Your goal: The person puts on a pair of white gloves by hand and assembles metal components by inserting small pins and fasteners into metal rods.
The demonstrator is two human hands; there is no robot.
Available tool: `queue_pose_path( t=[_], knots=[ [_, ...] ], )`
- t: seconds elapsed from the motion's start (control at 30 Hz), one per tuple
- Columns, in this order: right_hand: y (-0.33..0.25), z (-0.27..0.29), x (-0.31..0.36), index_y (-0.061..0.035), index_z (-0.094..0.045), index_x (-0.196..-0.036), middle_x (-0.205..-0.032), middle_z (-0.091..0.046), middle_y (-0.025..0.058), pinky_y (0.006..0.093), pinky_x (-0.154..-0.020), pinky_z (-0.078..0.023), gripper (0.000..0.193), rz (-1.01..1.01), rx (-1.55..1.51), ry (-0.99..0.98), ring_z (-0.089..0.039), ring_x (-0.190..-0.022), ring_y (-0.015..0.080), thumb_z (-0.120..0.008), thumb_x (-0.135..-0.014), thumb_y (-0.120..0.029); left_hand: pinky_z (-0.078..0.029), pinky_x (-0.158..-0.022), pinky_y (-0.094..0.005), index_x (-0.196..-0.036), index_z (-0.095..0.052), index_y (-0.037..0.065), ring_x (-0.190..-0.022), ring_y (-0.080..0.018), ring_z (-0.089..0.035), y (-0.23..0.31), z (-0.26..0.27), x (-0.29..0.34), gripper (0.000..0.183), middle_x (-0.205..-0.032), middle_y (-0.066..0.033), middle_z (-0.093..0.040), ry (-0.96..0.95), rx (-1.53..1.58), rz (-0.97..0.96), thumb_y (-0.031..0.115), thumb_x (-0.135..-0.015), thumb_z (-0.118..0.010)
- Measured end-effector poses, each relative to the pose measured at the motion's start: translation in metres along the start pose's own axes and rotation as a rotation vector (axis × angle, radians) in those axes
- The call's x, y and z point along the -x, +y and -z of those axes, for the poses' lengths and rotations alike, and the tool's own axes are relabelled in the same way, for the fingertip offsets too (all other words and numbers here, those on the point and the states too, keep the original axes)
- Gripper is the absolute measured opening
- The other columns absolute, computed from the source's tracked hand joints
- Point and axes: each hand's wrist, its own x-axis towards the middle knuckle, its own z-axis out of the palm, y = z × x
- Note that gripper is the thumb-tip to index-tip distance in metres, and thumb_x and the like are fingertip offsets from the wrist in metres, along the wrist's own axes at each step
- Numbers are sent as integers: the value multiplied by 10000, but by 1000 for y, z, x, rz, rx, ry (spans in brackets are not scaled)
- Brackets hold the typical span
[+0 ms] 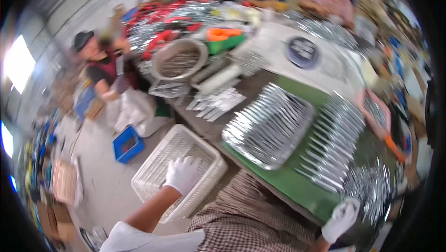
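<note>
My left hand (182, 176), in a white glove, reaches into a white perforated plastic basket (151, 177) beside the table. Its fingers are stretched out and I see nothing in them. My right hand (342, 220), also gloved in white, is at the table's near right edge with its fingers curled in. Whatever they may hold is hidden. Beside it lies a loose heap of slim shiny metal pieces (369, 189). Farther in, similar pieces form a neat row (335, 143) on the green mat (295, 184). A metal tray (275, 163) to its left is filled with more, lined up side by side.
A metal bowl (200, 57) of small parts, flat metal strips (217, 103) and an orange roll (223, 33) lie toward the back. A pink-orange handled basket (371, 112) stands right. A blue bin (127, 145) is on the floor. Co-workers sit left (103, 68) and across (330, 3).
</note>
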Motion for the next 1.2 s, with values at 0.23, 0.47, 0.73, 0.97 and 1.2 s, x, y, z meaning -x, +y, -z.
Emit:
queue_pose_path(
  t=[0.23, 0.47, 0.73, 0.97, 1.2],
  knots=[
    [5, 6, 0, 41, -589, -1192, -972, -614, 144, 264, -543, -413, 445, -72, 137, -340, -527, -682, 174, -422, -1038, -342, -553, -734, -330, -1235, -611, 92, -845, -196, -674, 92, 44, -31, 425, -917, -25, -650, 147, 416, -679, 167, -817, -628],
    [-11, -18, 13, 46, -623, -1115, -876, -570, 86, 223, -526, -374, 364, 34, 54, -279, -471, -638, 126, -428, -1038, -252, -471, -919, -331, -1141, -612, 63, -1045, -208, -600, 200, 26, -100, 328, -1050, -50, -604, 355, 633, -790, 180, -836, -581],
    [-17, -25, 19, 46, -646, -1040, -780, -540, 47, 219, -527, -349, 196, 113, 137, -180, -419, -588, 94, -486, -972, -43, -461, -824, -313, -909, -654, 109, -941, -196, -587, 235, 19, -114, 129, -927, -21, -594, 212, 503, -714, 187, -821, -602],
    [-16, -21, 19, 42, -645, -1049, -772, -538, 37, 215, -530, -346, 192, 101, 129, -205, -422, -589, 88, -499, -964, -50, -458, -821, -328, -869, -669, 126, -939, -198, -589, 252, 6, -110, 103, -913, -14, -591, 228, 494, -794, 195, -818, -612],
    [-19, -23, 19, 31, -641, -1034, -772, -545, 32, 209, -532, -341, 184, 63, 177, -187, -417, -586, 81, -489, -956, -38, -471, -802, -314, -909, -647, 112, -931, -180, -593, 236, 24, -110, 139, -899, -11, -583, 376, 591, -818, 197, -806, -608]
  ],
)
